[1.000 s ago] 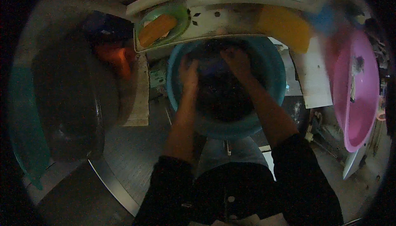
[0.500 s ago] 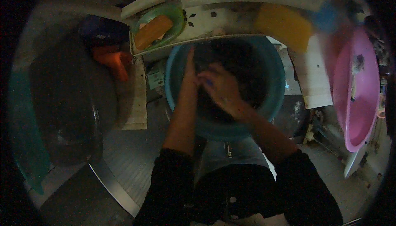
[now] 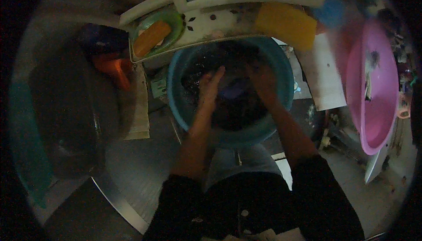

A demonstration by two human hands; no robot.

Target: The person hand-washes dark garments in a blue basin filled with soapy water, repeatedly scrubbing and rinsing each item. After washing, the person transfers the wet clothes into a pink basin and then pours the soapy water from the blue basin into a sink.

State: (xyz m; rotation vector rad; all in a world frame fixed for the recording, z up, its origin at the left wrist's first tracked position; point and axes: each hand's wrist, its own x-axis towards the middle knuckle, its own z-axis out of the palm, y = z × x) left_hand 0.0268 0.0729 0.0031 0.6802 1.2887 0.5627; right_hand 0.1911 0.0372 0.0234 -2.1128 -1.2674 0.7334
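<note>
A round blue-green basin [image 3: 173,96] holds a dark mass, perhaps wet cloth, too dim to make out fully. Over its left part is my left hand [image 3: 210,89], fingers apart and stretched forward, with nothing seen in it. My right hand [image 3: 263,83] is at the basin's right side, its fingers blurred and partly lost against the dark contents. Between the two hands, low in the basin, lies a blurred purple-blue patch [image 3: 235,90], whose kind I cannot make out.
Beyond the basin runs a pale ledge [image 3: 202,32] bearing a green bowl [image 3: 178,21] with an orange-brown block [image 3: 151,38], and a yellow piece [image 3: 285,25]. A pink basin [image 3: 378,129] stands tilted at the right. Something orange [image 3: 116,67] and a large dark container [image 3: 66,109] are at the left.
My hands were together over the middle of the basin and have now moved apart to its two sides. The purple-blue patch between them shows more. The whole view has shifted slightly.
</note>
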